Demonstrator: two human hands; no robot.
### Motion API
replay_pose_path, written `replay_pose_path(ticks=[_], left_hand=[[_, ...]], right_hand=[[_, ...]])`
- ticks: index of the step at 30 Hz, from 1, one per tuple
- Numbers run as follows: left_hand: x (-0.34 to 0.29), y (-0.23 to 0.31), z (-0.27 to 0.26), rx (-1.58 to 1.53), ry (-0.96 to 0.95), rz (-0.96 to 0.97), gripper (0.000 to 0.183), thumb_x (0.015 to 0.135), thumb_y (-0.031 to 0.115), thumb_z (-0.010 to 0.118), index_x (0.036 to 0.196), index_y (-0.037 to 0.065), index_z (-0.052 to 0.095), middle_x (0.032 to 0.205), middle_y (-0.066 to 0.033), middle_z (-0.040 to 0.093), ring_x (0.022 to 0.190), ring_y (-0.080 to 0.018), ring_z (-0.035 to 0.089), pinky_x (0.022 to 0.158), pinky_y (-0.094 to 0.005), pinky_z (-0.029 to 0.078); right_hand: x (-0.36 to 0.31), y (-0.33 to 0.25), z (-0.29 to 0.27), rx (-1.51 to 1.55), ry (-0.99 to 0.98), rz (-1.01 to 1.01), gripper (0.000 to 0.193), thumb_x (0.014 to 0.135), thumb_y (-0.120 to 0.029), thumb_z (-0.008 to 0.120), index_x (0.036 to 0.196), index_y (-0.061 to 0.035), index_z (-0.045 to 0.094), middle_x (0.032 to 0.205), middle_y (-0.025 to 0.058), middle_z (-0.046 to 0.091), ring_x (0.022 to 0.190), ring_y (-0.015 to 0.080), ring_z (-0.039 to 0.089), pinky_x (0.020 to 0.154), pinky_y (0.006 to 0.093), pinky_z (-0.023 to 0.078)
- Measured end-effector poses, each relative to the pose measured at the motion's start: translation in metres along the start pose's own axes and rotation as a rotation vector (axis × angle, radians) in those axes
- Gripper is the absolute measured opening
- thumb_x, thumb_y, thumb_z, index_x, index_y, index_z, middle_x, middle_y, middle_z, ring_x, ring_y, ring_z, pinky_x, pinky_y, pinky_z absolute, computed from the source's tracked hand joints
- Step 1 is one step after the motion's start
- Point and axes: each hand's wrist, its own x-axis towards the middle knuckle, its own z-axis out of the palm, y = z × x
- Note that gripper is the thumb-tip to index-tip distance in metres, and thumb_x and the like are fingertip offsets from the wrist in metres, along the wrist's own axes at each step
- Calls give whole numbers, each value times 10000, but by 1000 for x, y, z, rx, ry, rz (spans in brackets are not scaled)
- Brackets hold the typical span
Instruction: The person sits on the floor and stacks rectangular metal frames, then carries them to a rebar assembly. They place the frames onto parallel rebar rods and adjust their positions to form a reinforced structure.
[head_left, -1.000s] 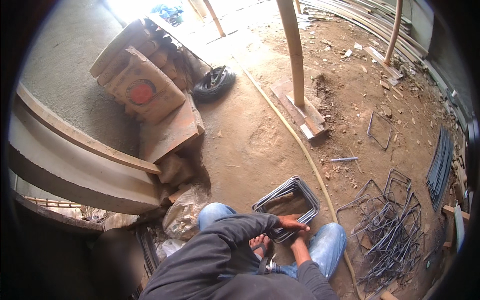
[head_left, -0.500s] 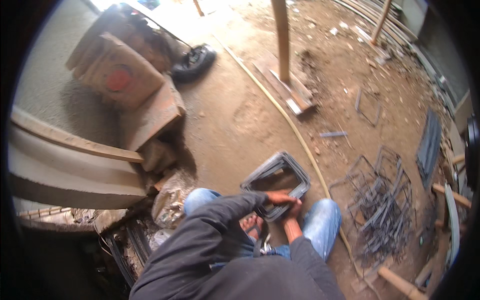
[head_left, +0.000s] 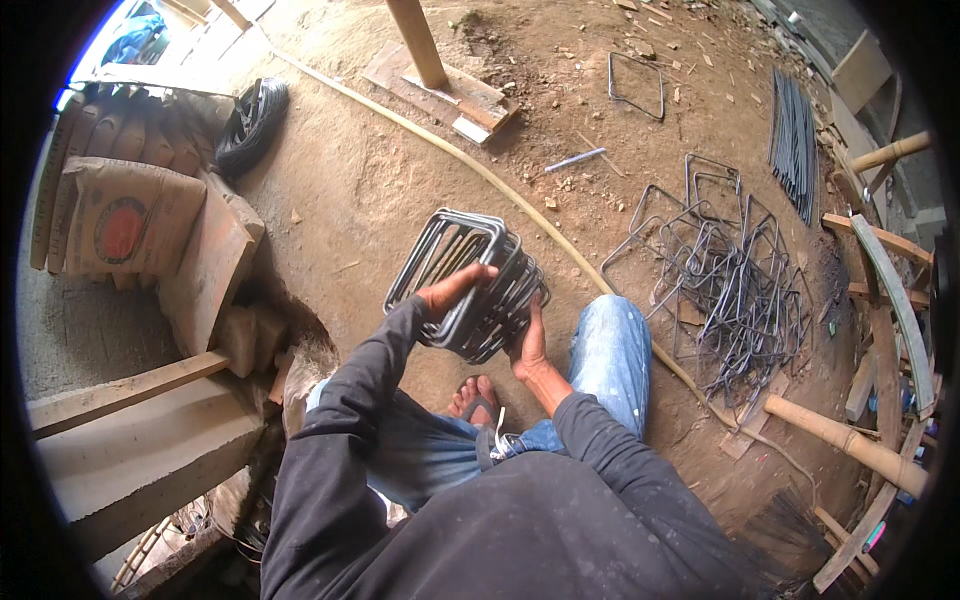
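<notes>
A thick stack of rectangular steel stirrups (head_left: pixel 482 335), bent from dark bars, is lifted off the ground between my knees and tilted. My left hand (head_left: pixel 455 292) grips its near left side, with the thumb laid across the bars. Against the right end of the stack, my right hand (head_left: pixel 532 348) is closed round the bars with its thumb up. Some of its fingers are hidden behind the steel. To the right, a tangled pile of similar stirrups (head_left: pixel 735 285) lies on the dirt.
A yellow hose (head_left: pixel 480 172) runs across the dirt beside my right knee. Beyond it stand a wooden post (head_left: pixel 418 45) and a bundle of straight bars (head_left: pixel 793 150). Paper sacks (head_left: pixel 160 215) and a black coil (head_left: pixel 255 125) sit at left. A bamboo pole (head_left: pixel 845 445) lies at right.
The stack has moved up and away from my body, from low between my knees, and is turned so its side shows. Both hands have moved with it. The view has shifted right.
</notes>
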Motion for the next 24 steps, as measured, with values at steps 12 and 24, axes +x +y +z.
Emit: replay_pose_path(ticks=[12,24], left_hand=[[-19,54,-46,810,352,-10,937,833,707,772,1271,-113,659,1167,-223,707,1089,-293,679,952,-385,533],[-29,14,-62,421,480,22,1167,692,409,1005,1497,-142,366,1379,-288,594,1267,-329,604,1040,-420,514]], right_hand=[[18,-1,19,66,-254,73,481,986,-429,742,1314,-90,651,1221,52,739,1123,229,701,1016,444,543],[-6,-18,74,-236,-221,-55,397,887,-409,873,1110,-110,737,1089,0,733,1076,151,664,1050,454,477]])
